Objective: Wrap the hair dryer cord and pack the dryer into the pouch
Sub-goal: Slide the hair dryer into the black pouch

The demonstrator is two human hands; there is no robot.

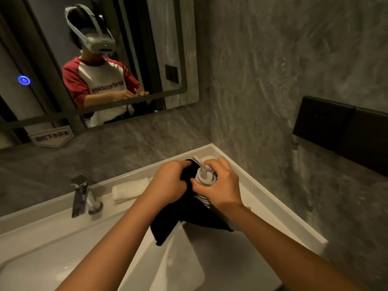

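Note:
A white hair dryer [203,177] with its white cord [206,169] wound around the handle sits partly inside a black fabric pouch [168,224]. Only the wrapped handle end sticks out of the pouch mouth. My right hand [220,183] is closed around that handle. My left hand [171,182] grips the black edge of the pouch mouth beside it. The pouch hangs down over the corner of the white basin counter [262,198]. The dryer's body is hidden in the fabric.
A chrome tap [79,195] stands at the left behind the white sink basin [63,259]. A folded white towel [130,189] lies by the back edge. A mirror [94,59] hangs above, and black wall sockets [340,131] are at the right.

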